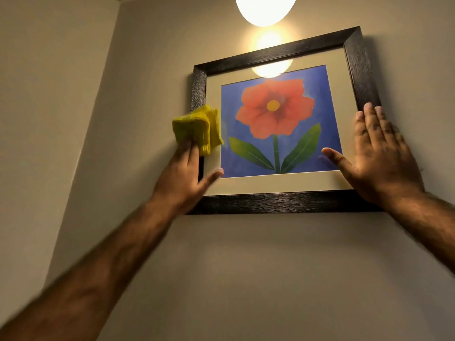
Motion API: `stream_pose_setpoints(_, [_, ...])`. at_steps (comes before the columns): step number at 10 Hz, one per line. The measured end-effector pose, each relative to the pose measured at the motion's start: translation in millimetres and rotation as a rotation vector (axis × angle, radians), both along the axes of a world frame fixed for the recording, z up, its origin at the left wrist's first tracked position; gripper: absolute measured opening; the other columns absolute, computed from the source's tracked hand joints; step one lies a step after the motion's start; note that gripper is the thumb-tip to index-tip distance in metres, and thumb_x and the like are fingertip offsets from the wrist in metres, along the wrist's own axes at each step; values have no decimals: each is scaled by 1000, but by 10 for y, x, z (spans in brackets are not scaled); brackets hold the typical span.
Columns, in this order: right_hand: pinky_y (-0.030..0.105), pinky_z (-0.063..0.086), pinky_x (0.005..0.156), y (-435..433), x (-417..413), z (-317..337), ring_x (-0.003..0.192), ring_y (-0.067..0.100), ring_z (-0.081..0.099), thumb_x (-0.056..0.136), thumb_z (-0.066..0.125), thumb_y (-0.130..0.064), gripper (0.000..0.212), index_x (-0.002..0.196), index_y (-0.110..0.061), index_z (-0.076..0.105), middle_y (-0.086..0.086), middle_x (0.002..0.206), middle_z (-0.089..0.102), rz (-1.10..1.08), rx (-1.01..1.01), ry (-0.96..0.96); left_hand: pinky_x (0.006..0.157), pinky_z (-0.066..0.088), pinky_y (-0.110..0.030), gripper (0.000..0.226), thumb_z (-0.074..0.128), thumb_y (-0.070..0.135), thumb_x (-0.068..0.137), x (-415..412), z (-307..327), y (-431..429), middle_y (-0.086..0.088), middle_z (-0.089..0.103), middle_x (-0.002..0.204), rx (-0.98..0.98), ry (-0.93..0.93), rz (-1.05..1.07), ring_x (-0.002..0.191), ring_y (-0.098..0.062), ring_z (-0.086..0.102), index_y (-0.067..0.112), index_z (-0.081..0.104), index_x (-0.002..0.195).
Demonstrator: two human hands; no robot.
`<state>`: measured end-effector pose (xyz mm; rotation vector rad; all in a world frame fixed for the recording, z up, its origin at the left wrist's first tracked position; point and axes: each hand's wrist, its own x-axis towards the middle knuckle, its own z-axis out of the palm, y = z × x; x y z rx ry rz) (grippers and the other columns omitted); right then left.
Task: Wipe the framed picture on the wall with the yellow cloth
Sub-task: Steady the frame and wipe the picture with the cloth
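A framed picture (pixel 283 203) hangs on the wall, with a dark wooden frame, a cream mat and a red flower on blue. My left hand (pixel 183 175) presses a folded yellow cloth (pixel 197 127) against the frame's left side, about halfway up; the fingers are under the cloth and the thumb points toward the mat. My right hand (pixel 379 156) lies flat and spread on the frame's right side, fingers up, thumb on the glass near the lower right of the print.
A lit round lamp (pixel 264 8) hangs above the picture and reflects in the glass. The wall meets another wall in a corner (pixel 98 107) to the left. Bare wall lies below the frame.
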<state>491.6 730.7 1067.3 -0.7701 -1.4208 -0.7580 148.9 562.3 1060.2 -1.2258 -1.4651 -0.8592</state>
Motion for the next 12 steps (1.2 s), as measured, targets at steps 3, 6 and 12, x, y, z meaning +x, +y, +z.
stream_pose_setpoints(3, [45,11,129,27,-6,7,160,26,4,89,21,-81,107,162,-4,9,13,173,3,-3,2,4,127,7,-32,109,7,88,83,-105,-892,-58,-9,-3,171,-106,3,9,158,-18,-2,11,3,161])
stream_pose_setpoints(6, [44,12,129,70,-8,17,160,26,4,90,21,-80,105,162,-4,8,13,173,3,-28,19,9,125,16,-50,104,17,82,85,54,1013,42,-13,6,171,-4,-134,-23,157,-30,11,12,6,161])
stream_pose_setpoints(12, [45,11,129,87,-6,16,160,27,6,91,20,-81,105,161,-4,10,14,172,6,8,37,5,89,50,-37,45,50,40,100,62,-395,-192,-21,66,122,264,-29,-129,109,-38,61,4,73,114])
